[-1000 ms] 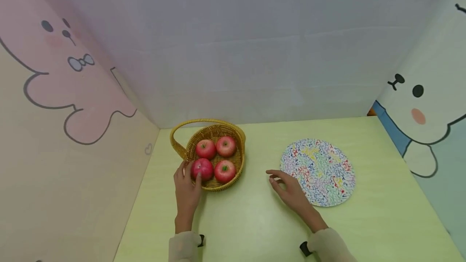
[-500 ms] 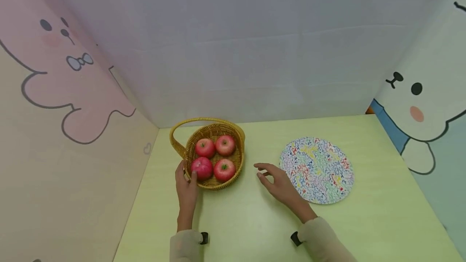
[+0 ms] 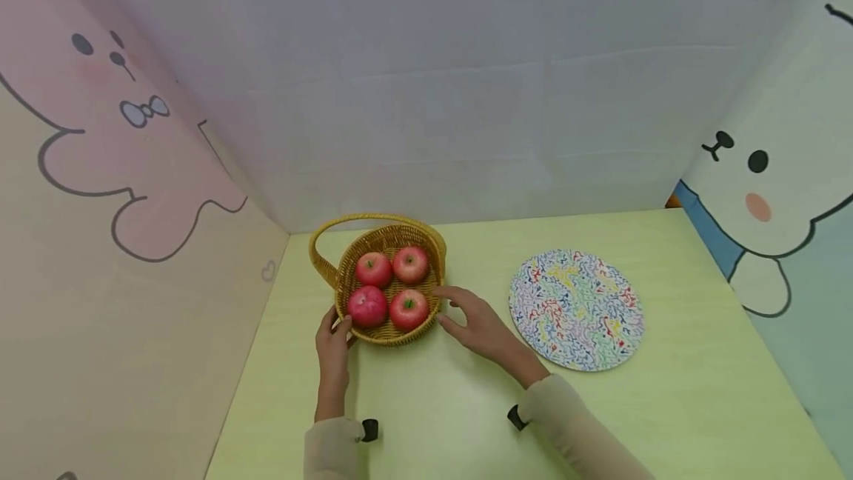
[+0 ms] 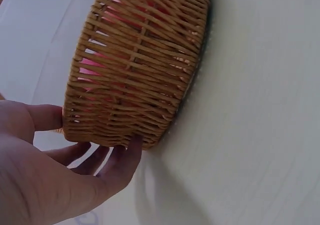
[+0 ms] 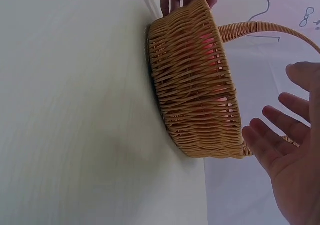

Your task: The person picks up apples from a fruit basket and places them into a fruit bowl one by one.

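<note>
A round woven wicker basket (image 3: 388, 338) with a tall arched handle (image 3: 373, 218) stands on the table, toward its back left. Inside lie several red apples (image 3: 409, 310) and a darker, purplish-pink round fruit (image 3: 367, 307). My left hand (image 3: 332, 361) holds the basket's front left side, thumb at the rim and fingers against the outer wall. At the opposite side, my right hand (image 3: 481, 327) reaches to the right rim with its fingers spread and loosely bent. Seen from the right wrist, those fingertips (image 5: 250, 132) overlap the rim, with nothing in the palm.
A round board (image 3: 577, 310) with a multicoloured squiggle pattern lies on the pale yellow-green table (image 3: 460, 421), right of the basket. A pale wall (image 3: 466, 95) rises behind, and printed cartoon panels (image 3: 166, 191) stand at both sides.
My right hand has moved left from beside the patterned board to the basket's right rim. My left hand has slid from over the purplish-pink fruit down to the basket's outer side.
</note>
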Tool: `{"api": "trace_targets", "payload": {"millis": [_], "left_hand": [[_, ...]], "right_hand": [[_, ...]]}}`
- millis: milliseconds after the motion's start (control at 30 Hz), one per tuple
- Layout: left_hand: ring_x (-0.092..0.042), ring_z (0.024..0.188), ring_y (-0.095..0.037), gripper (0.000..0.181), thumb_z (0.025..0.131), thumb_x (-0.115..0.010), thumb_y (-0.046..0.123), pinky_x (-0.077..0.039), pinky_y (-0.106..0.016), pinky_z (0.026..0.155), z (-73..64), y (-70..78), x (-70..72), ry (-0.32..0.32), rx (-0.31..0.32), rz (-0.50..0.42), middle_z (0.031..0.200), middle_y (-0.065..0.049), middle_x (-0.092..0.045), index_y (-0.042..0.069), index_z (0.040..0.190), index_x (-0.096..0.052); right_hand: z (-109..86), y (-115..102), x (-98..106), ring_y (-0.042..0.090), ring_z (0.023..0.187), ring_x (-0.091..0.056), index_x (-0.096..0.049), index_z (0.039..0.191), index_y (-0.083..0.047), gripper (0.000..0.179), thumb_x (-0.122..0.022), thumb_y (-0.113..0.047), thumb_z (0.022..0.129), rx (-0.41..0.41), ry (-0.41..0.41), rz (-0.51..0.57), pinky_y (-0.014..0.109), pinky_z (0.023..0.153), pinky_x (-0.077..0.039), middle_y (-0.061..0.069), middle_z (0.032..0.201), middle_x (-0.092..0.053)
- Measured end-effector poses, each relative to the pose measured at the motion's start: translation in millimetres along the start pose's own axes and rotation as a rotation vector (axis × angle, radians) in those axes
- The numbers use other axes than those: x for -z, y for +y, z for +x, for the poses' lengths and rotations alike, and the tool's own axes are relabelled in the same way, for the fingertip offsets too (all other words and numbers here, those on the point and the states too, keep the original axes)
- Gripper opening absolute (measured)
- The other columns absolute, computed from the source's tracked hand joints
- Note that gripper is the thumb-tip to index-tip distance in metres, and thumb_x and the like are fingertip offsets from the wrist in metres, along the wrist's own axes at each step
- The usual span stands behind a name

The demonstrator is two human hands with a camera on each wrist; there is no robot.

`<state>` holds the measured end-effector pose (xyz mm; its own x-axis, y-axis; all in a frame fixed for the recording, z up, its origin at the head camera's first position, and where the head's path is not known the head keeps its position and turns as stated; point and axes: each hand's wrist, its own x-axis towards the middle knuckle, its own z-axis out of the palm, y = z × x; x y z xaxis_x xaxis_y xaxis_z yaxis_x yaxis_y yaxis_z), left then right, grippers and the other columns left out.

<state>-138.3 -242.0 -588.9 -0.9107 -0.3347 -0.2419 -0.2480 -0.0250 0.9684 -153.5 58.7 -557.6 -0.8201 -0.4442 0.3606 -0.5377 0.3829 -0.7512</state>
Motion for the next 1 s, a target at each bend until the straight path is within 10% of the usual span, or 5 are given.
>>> {"api": "trace_targets", "payload": {"millis": [433,1000], "left_hand": [[-0.052,0.128,-0.012,0.055,0.108,-0.058,0.017,-0.058,-0.043,0.103,4.5,2.9,17.7,-0.098,0.115,-0.081,0.165,-0.008,-0.038,0.012,0.16,-0.042],[-0.058,0.126,-0.015,0.055,0.108,-0.058,0.016,-0.062,-0.039,0.097,3.1,-0.1,17.5,-0.086,0.086,-0.083,0.164,-0.012,-0.038,0.009,0.16,-0.043]], "right_hand": [[30.2,-8.5,-14.7,0.029,0.148,-0.047,-0.049,0.154,-0.007,0.063,-0.071,-0.031,0.1,-0.102,-0.179,-0.036,0.05,0.125,-0.039,0.01,0.157,-0.053],[75.5,-20.0,-37.6,0.031,0.121,-0.063,-0.046,0.152,-0.005,0.074,-0.068,-0.049,0.096,-0.116,-0.498,-0.574,0.044,0.102,-0.056,0.012,0.142,-0.06]]}}
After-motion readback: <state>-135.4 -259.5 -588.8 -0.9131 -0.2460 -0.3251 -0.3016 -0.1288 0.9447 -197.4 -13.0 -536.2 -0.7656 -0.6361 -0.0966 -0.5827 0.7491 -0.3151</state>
